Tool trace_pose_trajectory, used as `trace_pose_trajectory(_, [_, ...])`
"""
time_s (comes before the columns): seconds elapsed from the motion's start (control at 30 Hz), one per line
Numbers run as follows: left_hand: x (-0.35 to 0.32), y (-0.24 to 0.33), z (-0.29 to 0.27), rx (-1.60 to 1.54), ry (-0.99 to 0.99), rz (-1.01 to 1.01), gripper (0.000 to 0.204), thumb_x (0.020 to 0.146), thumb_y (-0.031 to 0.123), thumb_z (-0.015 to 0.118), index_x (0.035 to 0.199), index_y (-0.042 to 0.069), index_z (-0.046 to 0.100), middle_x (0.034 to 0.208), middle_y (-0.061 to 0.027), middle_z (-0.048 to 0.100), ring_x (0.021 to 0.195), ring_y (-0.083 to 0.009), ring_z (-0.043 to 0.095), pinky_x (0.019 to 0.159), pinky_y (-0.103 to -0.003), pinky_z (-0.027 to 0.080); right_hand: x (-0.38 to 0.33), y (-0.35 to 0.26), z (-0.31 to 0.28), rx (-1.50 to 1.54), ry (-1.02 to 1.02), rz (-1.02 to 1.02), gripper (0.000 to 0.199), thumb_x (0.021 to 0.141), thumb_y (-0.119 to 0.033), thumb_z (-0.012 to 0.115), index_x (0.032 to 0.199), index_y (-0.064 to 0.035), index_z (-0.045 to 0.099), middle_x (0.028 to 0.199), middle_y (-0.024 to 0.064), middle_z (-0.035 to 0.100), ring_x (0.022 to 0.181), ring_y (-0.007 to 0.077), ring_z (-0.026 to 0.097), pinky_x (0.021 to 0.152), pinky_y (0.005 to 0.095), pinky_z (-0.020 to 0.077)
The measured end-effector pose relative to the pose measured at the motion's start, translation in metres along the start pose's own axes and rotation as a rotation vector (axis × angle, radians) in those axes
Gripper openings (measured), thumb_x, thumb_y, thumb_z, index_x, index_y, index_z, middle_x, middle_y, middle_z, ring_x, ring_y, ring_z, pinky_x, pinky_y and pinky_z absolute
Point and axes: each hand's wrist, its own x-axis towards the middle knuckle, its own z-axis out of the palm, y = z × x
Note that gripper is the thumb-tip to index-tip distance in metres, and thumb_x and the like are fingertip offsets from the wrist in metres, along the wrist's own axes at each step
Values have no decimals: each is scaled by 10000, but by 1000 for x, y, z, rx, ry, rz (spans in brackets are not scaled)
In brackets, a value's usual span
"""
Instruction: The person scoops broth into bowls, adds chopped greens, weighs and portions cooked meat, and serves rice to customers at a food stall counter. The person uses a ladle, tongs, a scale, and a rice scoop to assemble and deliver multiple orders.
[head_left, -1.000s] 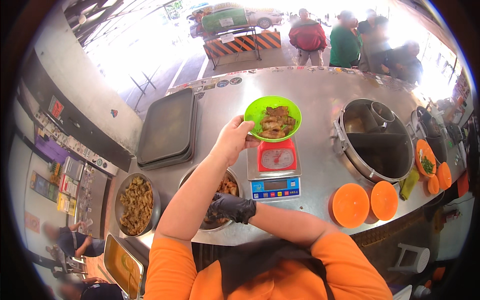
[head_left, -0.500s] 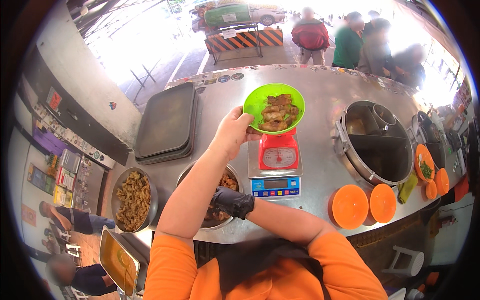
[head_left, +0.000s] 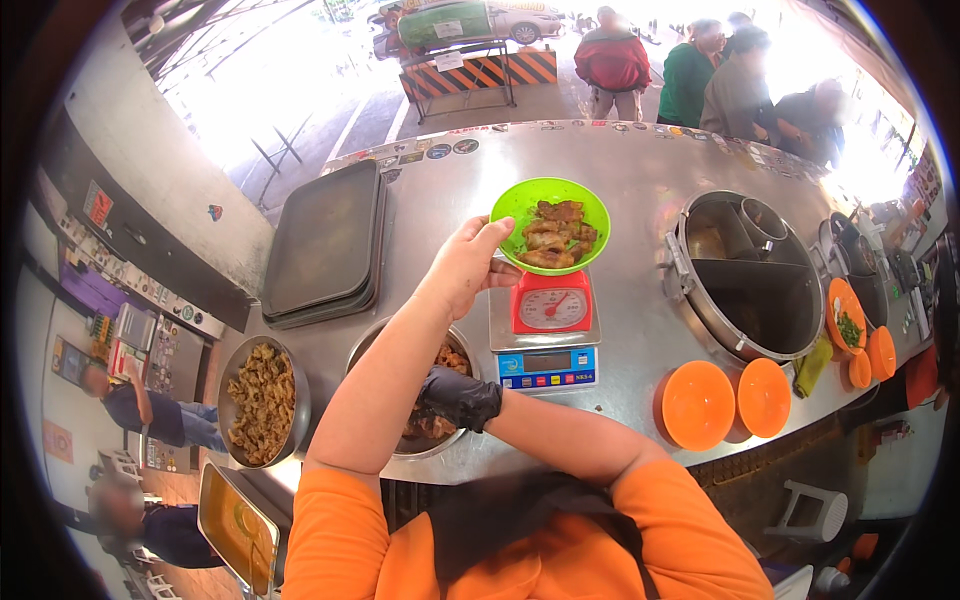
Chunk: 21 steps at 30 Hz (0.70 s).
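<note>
Left hand [head_left: 462,268]: bare, its grip closed on the near-left rim of the green bowl [head_left: 551,224], thumb over the edge, fingers beneath. Green bowl: filled with browned fried pieces, sitting directly on top of the red dial scale [head_left: 551,305]; whether it rests on the pan or is held just clear cannot be told. Right hand [head_left: 457,398]: black-gloved, crossed under the left forearm, down-left of the scale in the steel bowl [head_left: 372,345] of fried food; how far its grip is closed cannot be told. Steel tabletop [head_left: 620,170]: bare beyond the scale; dark stacked trays [head_left: 325,245] to the scale's left, a divided pot [head_left: 755,285] to its right, two orange bowls [head_left: 725,400] down-right near the front edge.
</note>
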Motion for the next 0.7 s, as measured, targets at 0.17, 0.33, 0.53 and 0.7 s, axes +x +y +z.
trace_pose_trajectory(0.17, [-3, -1, 0, -53, -2, -10, 567, 959, 379, 538, 1338, -19, 398, 1123, -144, 583, 685, -139, 639, 645, -258, 566, 8, 7, -3, 57, 12, -1, 170, 939, -206, 593, 1030, -68, 633, 838, 12, 605, 695, 115, 551, 605, 279, 476])
trace_pose_trajectory(0.33, [1, -4, -3, -16, -8, -30, 583, 959, 399, 531, 1344, -17, 395, 1191, -151, 556, 670, -139, 637, 620, -246, 561, 11, 5, 2, -26, 15, -27, 171, 923, -203, 590, 1004, -61, 641, 835, 12, 604, 701, 122, 557, 607, 278, 477])
trace_pose_trajectory(0.53, [12, -1, -8, 453, 222, 208, 498, 932, 358, 568, 1293, 27, 480, 1199, -147, 556, 994, -230, 589, 889, -374, 501, -28, -24, 18, -163, -76, -13, 228, 859, -135, 665, 1050, -17, 627, 914, 37, 625, 787, 97, 556, 667, 271, 472])
trace_pose_trajectory(0.7, [27, 42, -12, 1173, 277, 984, 256, 814, 238, 671, 1039, 116, 668, 1139, -89, 576, 1205, -295, 448, 1071, -441, 340, -65, -54, 17, -503, 53, 96, 246, 837, -107, 669, 1071, -53, 623, 921, 20, 619, 785, 93, 558, 658, 246, 479])
